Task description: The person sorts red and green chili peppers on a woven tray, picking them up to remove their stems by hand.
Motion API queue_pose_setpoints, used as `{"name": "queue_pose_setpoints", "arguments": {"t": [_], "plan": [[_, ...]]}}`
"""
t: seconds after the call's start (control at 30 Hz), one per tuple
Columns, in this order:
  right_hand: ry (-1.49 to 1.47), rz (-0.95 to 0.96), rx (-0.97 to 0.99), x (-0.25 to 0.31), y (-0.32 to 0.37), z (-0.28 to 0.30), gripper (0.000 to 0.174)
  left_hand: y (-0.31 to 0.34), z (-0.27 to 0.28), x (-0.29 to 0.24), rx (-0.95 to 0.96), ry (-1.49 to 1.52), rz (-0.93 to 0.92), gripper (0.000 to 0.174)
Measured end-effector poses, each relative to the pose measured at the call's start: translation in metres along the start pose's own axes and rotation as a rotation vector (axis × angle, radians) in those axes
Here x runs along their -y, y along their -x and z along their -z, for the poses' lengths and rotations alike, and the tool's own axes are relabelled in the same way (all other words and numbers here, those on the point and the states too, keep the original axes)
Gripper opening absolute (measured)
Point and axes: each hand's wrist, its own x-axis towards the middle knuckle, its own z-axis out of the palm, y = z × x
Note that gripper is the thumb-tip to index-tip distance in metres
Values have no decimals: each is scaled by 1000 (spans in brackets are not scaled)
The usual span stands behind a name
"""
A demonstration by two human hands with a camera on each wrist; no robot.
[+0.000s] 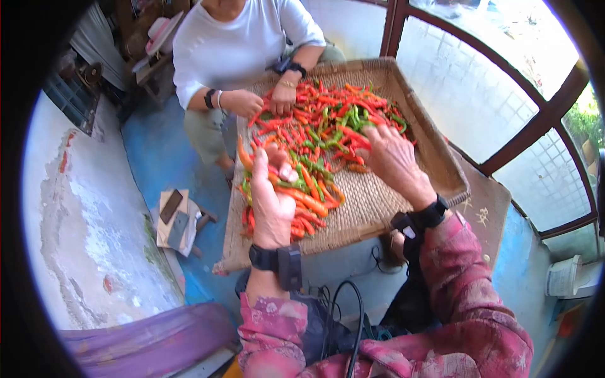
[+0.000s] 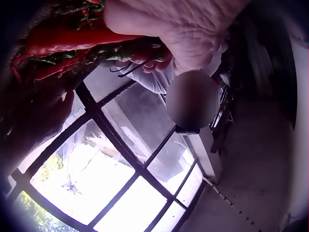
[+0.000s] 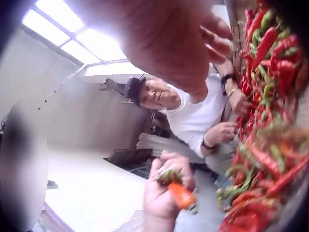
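Note:
My left hand point(image 1: 271, 201) is raised over the near left part of a woven tray point(image 1: 391, 201), palm up. Its fingers curl around a few chili peppers; an orange chili pepper point(image 3: 182, 195) and green stems stick out of the grip in the right wrist view. A long red chili pepper point(image 2: 72, 41) shows beside the palm in the left wrist view. My right hand point(image 1: 396, 160) reaches over the tray, fingers spread apart from the thumb, fingertips near the red and green chili peppers point(image 1: 350, 116). In the right wrist view nothing shows between thumb and fingers.
Across the tray a person in a white shirt point(image 1: 236, 44) has both hands at the peppers. A small stool point(image 1: 178, 220) with two phones stands left. Framed windows point(image 1: 469, 94) line the right; a cable point(image 1: 359, 302) hangs at my lap.

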Motion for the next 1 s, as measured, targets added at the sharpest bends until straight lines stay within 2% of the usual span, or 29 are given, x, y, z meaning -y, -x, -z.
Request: {"name": "queue_pose_setpoints", "arguments": {"t": [0.03, 0.07, 0.1, 0.17, 0.23, 0.27, 0.3, 0.37, 0.43, 0.5, 0.57, 0.63, 0.7, 0.73, 0.77, 0.83, 0.9, 0.97, 1.0], "plan": [[-60, 7, -78, 4, 3, 2, 29, 1, -2, -1, 10, 23, 6, 25], [-241, 77, 12, 8, 5, 5, 36, 1, -2, 0, 23, 52, 13, 25], [-550, 15, 283, 20, 5, 10, 36, -1, -2, 1, 40, 80, 19, 25], [-907, 180, 308, 40, 19, -9, 33, 1, -7, 4, 64, 88, 27, 25], [-829, 237, 516, 59, 24, 3, 31, 1, -6, 7, 78, 87, 44, 25], [-794, 194, 563, 65, 26, 4, 29, 0, -6, 7, 73, 87, 47, 25], [-798, 191, 570, 65, 27, 0, 29, 0, -5, 7, 86, 86, 53, 26], [-805, 267, 452, 63, 27, -11, 28, -1, -2, 3, 79, 63, 43, 25], [-718, 368, 543, 49, 20, -9, 21, -3, 2, -4, 83, 90, 2, 23], [-421, 392, 617, 26, 12, -7, 19, -7, 7, -12, 93, 81, -71, 23], [-213, 248, 443, 1, 11, -15, 12, -7, 7, -19, 89, 104, -66, 24], [105, -72, 563, -4, -4, -2, 15, -3, 6, -20, 116, 135, -62, 26], [139, 73, -53, -12, 4, -8, 29, 0, 0, -14, 133, 124, -3, 29], [116, 32, 48, -10, 5, -6, 41, 0, 1, -12, 148, 111, 16, 32], [115, 42, 50, -5, 7, -6, 41, 1, -1, -9, 148, 100, 19, 30], [-715, 74, 301, 16, 6, -7, 43, 4, -9, -5, 146, 76, 46, 29], [-1038, -3, 443, 40, 10, -8, 37, 4, -9, 0, 162, 85, 78, 28], [-1337, -241, 578, 62, 14, -3, 37, 5, -12, 6, 202, 32, 90, 30], [-1371, -292, 602, 66, 15, -4, 38, 6, -13, 6, 209, 27, 92, 30]]}}
